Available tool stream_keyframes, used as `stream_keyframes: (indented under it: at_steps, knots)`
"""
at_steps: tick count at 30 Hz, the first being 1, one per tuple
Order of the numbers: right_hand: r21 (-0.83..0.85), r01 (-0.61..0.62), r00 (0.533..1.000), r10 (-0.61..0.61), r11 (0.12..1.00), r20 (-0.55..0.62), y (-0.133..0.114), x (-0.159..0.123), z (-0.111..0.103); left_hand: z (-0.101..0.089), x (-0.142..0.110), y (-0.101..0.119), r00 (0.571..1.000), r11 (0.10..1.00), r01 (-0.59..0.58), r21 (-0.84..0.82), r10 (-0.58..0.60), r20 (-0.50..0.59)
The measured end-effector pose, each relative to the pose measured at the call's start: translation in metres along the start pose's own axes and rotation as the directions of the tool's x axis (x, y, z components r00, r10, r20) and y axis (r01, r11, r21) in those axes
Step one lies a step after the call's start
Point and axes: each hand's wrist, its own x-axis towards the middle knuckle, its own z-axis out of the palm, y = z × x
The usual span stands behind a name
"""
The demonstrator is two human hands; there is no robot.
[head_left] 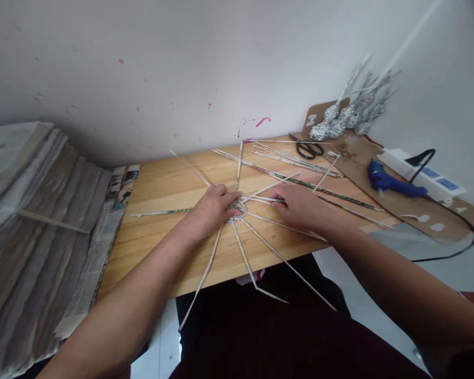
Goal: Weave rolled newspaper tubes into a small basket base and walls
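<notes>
A small round woven base (242,209) of rolled newspaper sticks lies on the wooden table, with paper spokes (243,247) spreading out all around it. My left hand (212,210) presses and pinches its left side, thumb and fingers covering part of the weave. To the right, my right hand (296,206) is closed around paper sticks (260,198) that run out from the base. Some spokes hang over the table's front edge, and one of them is bent.
Loose paper sticks (319,187) lie at the back right, near black scissors (308,149). A blue glue gun (395,181) sits on cardboard beside a white power strip (438,179). Foil-like silvery bundles (335,122) stand in the corner. Stacked newspapers (35,231) rise at left.
</notes>
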Motion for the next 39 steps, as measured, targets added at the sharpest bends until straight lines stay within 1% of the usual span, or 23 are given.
stream_keyframes:
  at_steps: [8, 11, 15, 20, 22, 24, 26, 28, 30, 32, 34, 36, 39]
  knots:
    - [0.028, -0.037, 0.997, 0.035, 0.999, 0.069, 0.004, 0.004, -0.004, -0.004, 0.000, 0.003, 0.999, 0.997, 0.037, -0.063, -0.036, 0.011]
    - [-0.029, -0.032, 0.998, 0.034, 0.999, 0.057, 0.004, 0.007, -0.005, -0.007, -0.002, 0.005, 0.998, 0.993, 0.056, -0.102, -0.056, 0.003]
    - [-0.138, -0.065, 0.997, 0.069, 0.988, 0.030, 0.006, 0.015, -0.007, -0.009, -0.002, 0.007, 0.997, 0.985, 0.080, -0.151, -0.083, -0.009]
    - [-0.202, -0.021, 0.999, 0.030, 0.979, 0.041, 0.010, 0.022, -0.009, -0.008, -0.001, 0.006, 0.996, 0.990, 0.084, -0.110, -0.085, 0.003]
    - [-0.188, 0.014, 1.000, -0.012, 0.982, 0.012, 0.009, 0.019, -0.011, -0.008, -0.001, 0.006, 0.996, 0.992, 0.084, -0.099, -0.083, 0.019]
    - [-0.137, 0.042, 0.999, -0.044, 0.990, -0.013, 0.006, 0.015, -0.014, -0.008, -0.001, 0.006, 0.996, 0.991, 0.088, -0.099, -0.086, 0.025]
    - [-0.077, 0.047, 0.999, -0.047, 0.996, 0.003, 0.001, 0.011, -0.019, -0.008, -0.001, 0.007, 0.996, 0.991, 0.091, -0.094, -0.089, 0.019]
    - [-0.057, 0.015, 0.998, -0.011, 0.998, 0.070, -0.004, 0.011, -0.023, -0.007, -0.001, 0.006, 0.997, 0.993, 0.081, -0.081, -0.079, 0.017]
    - [-0.095, -0.028, 0.991, 0.040, 0.995, 0.124, -0.007, 0.013, -0.025, -0.006, -0.001, 0.005, 0.998, 0.996, 0.060, -0.067, -0.059, 0.019]
    - [-0.160, -0.070, 0.987, 0.091, 0.985, 0.132, -0.009, 0.017, -0.026, -0.005, 0.000, 0.004, 0.999, 0.997, 0.044, -0.057, -0.043, 0.020]
    - [-0.209, -0.086, 0.988, 0.110, 0.974, 0.107, -0.010, 0.021, -0.025, -0.004, 0.000, 0.003, 0.999, 0.997, 0.040, -0.060, -0.039, 0.017]
    - [-0.209, -0.049, 0.992, 0.072, 0.977, 0.107, -0.010, 0.026, -0.023, -0.003, 0.000, 0.002, 0.999, 0.997, 0.040, -0.072, -0.039, 0.014]
    - [-0.165, 0.087, 0.987, -0.062, 0.982, 0.149, -0.008, 0.035, -0.021, -0.003, 0.000, 0.002, 0.999, 0.996, 0.038, -0.085, -0.038, 0.003]
